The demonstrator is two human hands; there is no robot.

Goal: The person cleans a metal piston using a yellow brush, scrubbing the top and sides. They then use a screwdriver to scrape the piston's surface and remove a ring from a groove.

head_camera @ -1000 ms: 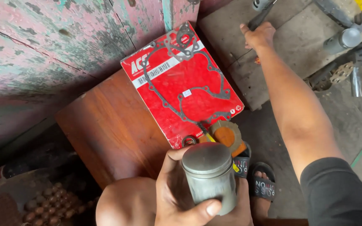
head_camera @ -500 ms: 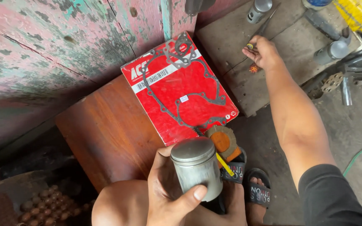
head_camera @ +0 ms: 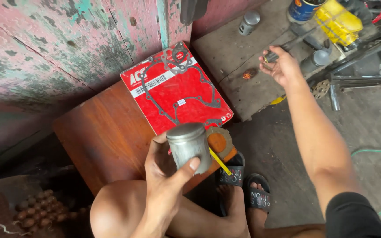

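Note:
My left hand [head_camera: 168, 169] grips a grey metal piston [head_camera: 188, 145], crown up, over my bare knee. A red card pack with a grey engine gasket [head_camera: 175, 88] lies on a brown wooden board [head_camera: 102, 136] just beyond it. A round brown-faced friction disc [head_camera: 219, 140] and a thin yellow stick [head_camera: 220, 161] lie at the board's near corner. My right hand [head_camera: 282, 67] is stretched out to the far right over a grey slab [head_camera: 232, 53]. Its fingers loosely pinch the end of a dark-handled tool [head_camera: 287, 45].
A peeling pink wall [head_camera: 58, 48] rises on the left. A small orange part [head_camera: 248, 74] and a metal cylinder [head_camera: 248, 22] sit on the slab. A blue can [head_camera: 303, 9], a yellow container [head_camera: 338, 22] and metal engine parts [head_camera: 353, 79] crowd the far right. My sandalled feet [head_camera: 248, 185] rest on the floor.
My right hand has lifted off the slab with the tool and moved right. My left hand has carried the piston slightly left and away from me. The view has shifted right.

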